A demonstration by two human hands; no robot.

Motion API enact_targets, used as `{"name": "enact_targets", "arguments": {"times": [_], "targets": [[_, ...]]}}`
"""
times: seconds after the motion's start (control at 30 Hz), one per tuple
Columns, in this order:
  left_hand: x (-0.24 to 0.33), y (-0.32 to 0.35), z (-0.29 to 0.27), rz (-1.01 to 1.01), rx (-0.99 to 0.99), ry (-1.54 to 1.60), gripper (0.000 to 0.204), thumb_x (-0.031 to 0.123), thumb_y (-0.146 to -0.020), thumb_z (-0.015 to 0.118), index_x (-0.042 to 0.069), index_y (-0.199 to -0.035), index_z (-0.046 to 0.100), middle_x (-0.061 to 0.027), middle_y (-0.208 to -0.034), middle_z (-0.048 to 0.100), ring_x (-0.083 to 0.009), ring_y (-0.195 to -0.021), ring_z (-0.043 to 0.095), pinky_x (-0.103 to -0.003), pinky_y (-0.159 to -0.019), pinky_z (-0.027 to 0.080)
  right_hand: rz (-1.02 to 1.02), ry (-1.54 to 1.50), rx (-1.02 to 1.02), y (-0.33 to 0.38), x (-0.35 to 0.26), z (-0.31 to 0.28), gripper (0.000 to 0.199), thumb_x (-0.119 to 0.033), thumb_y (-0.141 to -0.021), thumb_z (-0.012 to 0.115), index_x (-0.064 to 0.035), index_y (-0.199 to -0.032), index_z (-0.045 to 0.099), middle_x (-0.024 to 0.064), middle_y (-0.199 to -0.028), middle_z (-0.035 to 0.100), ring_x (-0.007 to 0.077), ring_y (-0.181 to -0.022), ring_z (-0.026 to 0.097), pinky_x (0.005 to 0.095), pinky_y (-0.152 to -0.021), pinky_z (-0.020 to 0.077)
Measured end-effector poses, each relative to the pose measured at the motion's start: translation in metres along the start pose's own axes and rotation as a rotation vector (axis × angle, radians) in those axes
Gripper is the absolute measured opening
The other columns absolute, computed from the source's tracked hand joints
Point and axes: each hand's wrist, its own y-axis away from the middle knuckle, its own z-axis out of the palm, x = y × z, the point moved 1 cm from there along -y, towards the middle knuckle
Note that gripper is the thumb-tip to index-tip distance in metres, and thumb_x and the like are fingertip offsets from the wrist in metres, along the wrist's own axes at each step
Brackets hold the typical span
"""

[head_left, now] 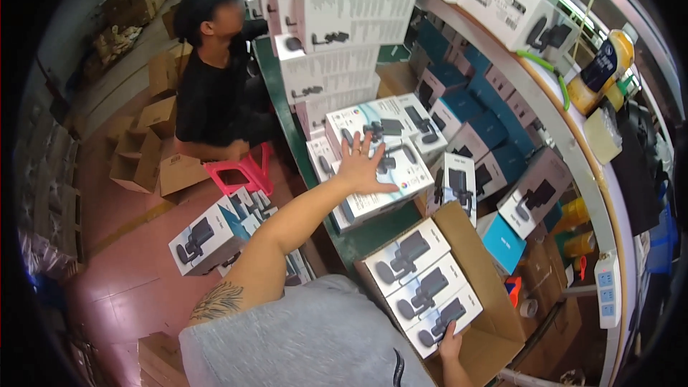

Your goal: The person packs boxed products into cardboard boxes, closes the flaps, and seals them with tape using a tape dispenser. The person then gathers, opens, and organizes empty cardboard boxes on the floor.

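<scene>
My left hand (362,170) lies with fingers spread on top of a white microphone box (412,172), one of a few lying on the green bench at the middle. Lower right, an open brown cardboard carton (494,347) holds a row of three white microphone boxes, the farthest (410,256) and the middle one (428,294) untouched. My right hand (450,347) grips the edge of the nearest microphone box (430,330), its thumb on the printed face. The other fingers are hidden beside that box, inside the carton.
A tall stack of white boxes (330,72) stands at the far end of the bench (351,244). A person in black (222,79) sits at left beyond a pink stool (247,172). White boxes (208,236) stand at left below the bench. A shelf (573,129) curves along the right.
</scene>
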Motion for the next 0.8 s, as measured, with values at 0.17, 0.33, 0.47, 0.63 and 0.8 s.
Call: {"name": "enact_targets", "arguments": {"times": [0.17, 0.33, 0.47, 0.63, 0.8], "targets": [[0.029, 0.023, 0.006, -0.006, -0.125, -0.007, 0.122, 0.083, -0.062, 0.055, 0.007, -0.150, 0.020, -0.0335, -0.152, 0.005, -0.0543, -0.140, -0.001, -0.064, -0.109, -0.003, 0.101, 0.004, -0.212, -0.039, 0.046, -0.021, 0.073, -0.057, -0.093, 0.044, 0.0123, -0.099, 0.064, 0.0296, -0.097, 0.066, 0.0366, -0.100, 0.064, 0.0389, -0.084, 0.0475], [0.016, 0.026, -0.007, -0.117, -0.189, 0.058, 0.125, 0.080, -0.056, 0.064, 0.013, -0.151, 0.019, -0.0338, -0.152, 0.003, -0.0556, -0.139, -0.002, -0.065, -0.109, -0.001, -0.105, 0.494, -0.252, 0.001, -0.045, -0.066, 0.055, -0.048, -0.090, 0.057, 0.0049, -0.105, 0.064, 0.0175, -0.092, 0.069, 0.0254, -0.086, 0.066, 0.0368, -0.078, 0.0510], [0.005, 0.041, -0.001, -0.169, -0.147, 0.050, 0.134, 0.082, -0.051, 0.065, 0.010, -0.152, 0.013, -0.0339, -0.152, 0.001, -0.0580, -0.138, 0.003, -0.065, -0.109, 0.004, -0.161, 0.383, -0.248, 0.027, -0.062, -0.091, 0.047, -0.039, -0.088, 0.063, 0.0021, -0.110, 0.064, 0.0188, -0.096, 0.069, 0.0240, -0.090, 0.066, 0.0347, -0.079, 0.0507], [-0.003, 0.050, -0.015, -0.046, -0.277, -0.060, 0.127, 0.069, -0.054, 0.071, 0.013, -0.152, 0.013, -0.0337, -0.152, 0.008, -0.0575, -0.136, 0.015, -0.064, -0.109, 0.012, -0.159, 0.459, -0.287, 0.044, -0.130, -0.102, 0.056, -0.041, -0.086, 0.063, 0.0012, -0.122, 0.057, 0.0240, -0.106, 0.065, 0.0356, -0.102, 0.064, 0.0392, -0.085, 0.0501], [-0.008, 0.060, -0.031, -0.041, -0.205, -0.002, 0.112, 0.052, -0.057, 0.077, 0.007, -0.148, 0.029, -0.0291, -0.147, 0.028, -0.0486, -0.131, 0.032, -0.056, -0.110, 0.021, -0.618, 0.317, -0.279, 0.056, -0.190, -0.086, 0.057, -0.034, -0.084, 0.067, -0.0005, -0.128, 0.053, 0.0247, -0.115, 0.061, 0.0357, -0.107, 0.061, 0.0406, -0.085, 0.0504]]}}
